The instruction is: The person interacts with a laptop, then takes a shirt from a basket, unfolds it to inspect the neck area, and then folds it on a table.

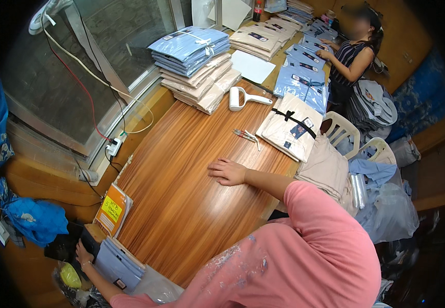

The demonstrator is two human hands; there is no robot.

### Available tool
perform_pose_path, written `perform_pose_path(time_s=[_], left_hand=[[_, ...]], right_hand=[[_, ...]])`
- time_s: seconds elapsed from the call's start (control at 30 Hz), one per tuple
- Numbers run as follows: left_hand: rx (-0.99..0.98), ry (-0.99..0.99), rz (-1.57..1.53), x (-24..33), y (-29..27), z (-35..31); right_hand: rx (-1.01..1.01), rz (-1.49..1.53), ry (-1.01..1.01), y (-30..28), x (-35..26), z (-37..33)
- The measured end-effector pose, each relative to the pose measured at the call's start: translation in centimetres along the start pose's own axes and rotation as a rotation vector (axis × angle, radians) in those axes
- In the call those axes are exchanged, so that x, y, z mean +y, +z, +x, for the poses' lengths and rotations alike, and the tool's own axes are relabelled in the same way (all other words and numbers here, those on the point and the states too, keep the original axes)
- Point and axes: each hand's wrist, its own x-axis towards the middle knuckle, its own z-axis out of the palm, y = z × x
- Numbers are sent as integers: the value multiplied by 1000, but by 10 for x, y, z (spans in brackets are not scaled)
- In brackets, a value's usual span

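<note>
My right hand (227,172) lies flat on the wood-grain table (181,205), fingers spread, holding nothing. Small red-handled thread snips (245,135) and a white lint roller (245,98) rest farther up the table. Down at the lower left, my left hand (83,254) reaches past the table's end, its fingers partly showing and stretched out against a dark, box-like thing (68,241). Beside that hand, folded blue shirts (120,267) stand packed on edge. An orange notebook (113,209) with a yellow label leans at the table's left edge.
Bagged blue shirts (189,49) top a beige stack (202,84) by the window. A ribbon-tied beige bundle (292,128) sits at the table's right edge. A co-worker (356,56) handles blue shirts at the far right. A power strip with cords (113,147) and plastic chairs (343,131) flank the table.
</note>
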Motion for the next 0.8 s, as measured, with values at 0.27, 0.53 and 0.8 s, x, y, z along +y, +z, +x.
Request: perform_pose_path(time_s=[0.27,0.53,0.8], left_hand=[[153,49,8,-28,18,0],[516,298,-106,-36,27,-42],[416,214,-866,-101,-3,-13]], right_hand=[[20,-10,-70,-2,0,14],[12,56,30,0,-11,14],[-50,7,-13,4,-8,14]])
